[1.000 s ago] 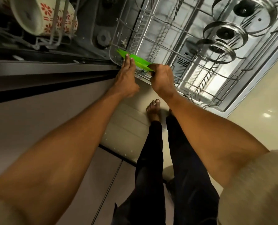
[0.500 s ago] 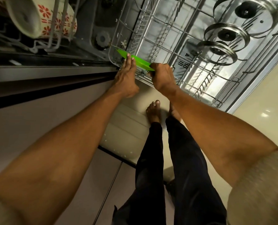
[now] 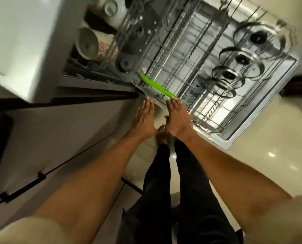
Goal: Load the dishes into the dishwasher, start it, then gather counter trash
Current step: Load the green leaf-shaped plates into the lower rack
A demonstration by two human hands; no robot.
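Head view: loading partly done, both our hands off the green plate.

We had the lower rack pulled out over the open dishwasher door, and the green plate stood on edge in its near left corner. Our left hand and right hand hovered just beside the rack's near edge, fingers straight and relaxed, holding nothing; whether the right fingertips touched the plate we could not tell. Three glass pot lids stood in the far right of the rack, and patterned bowls and white cups sat in the upper rack at far left. Most of the lower rack looked bare. We judged the loading unfinished: the racks were not yet pushed in, the door was open, the machine unstarted, and the counter trash ungathered.
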